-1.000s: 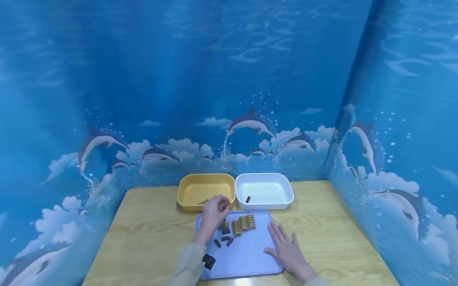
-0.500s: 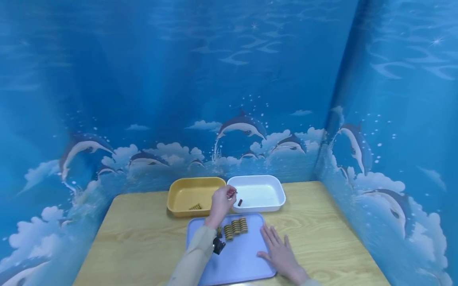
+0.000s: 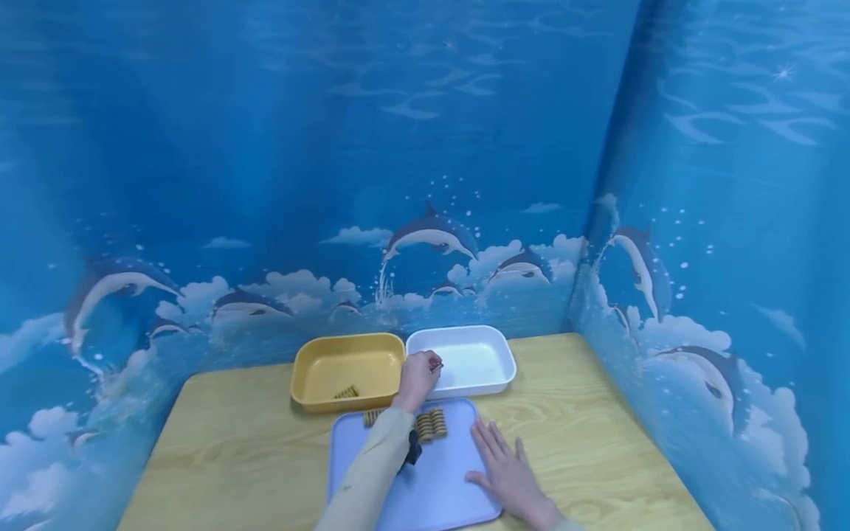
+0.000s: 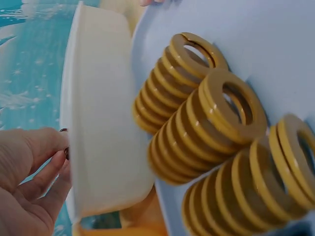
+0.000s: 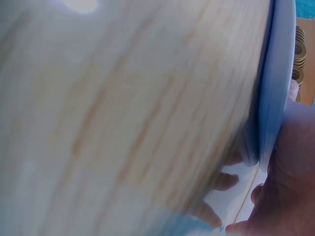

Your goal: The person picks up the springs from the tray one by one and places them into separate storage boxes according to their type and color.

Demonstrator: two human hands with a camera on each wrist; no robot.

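My left hand [image 3: 420, 375] is over the front left corner of a white bin [image 3: 493, 388]. Between thumb and fingers it pinches a small dark brown piece [image 4: 67, 153], mostly hidden; its exact kind is too small to tell. Under the left forearm lies a lavender tray [image 3: 438, 487] bearing yellow coil springs [image 3: 432, 425], large in the left wrist view. My right hand [image 3: 510, 472] rests with straight fingers on the tray's right edge. In the right wrist view, its fingers are partly hidden by that edge.
A yellow bin [image 3: 308, 369] stands left of the white one, with a yellow coil spring [image 3: 347, 392] inside. Both bins sit behind the tray on a wooden table [image 3: 219, 450]. A blue dolphin-print curtain [image 3: 332, 184] closes off the back and sides.
My left hand has moved right with the small brown piece, from the yellow bin's front right corner to over the white bin. The right hand stays at the tray edge. The head view has turned slightly.
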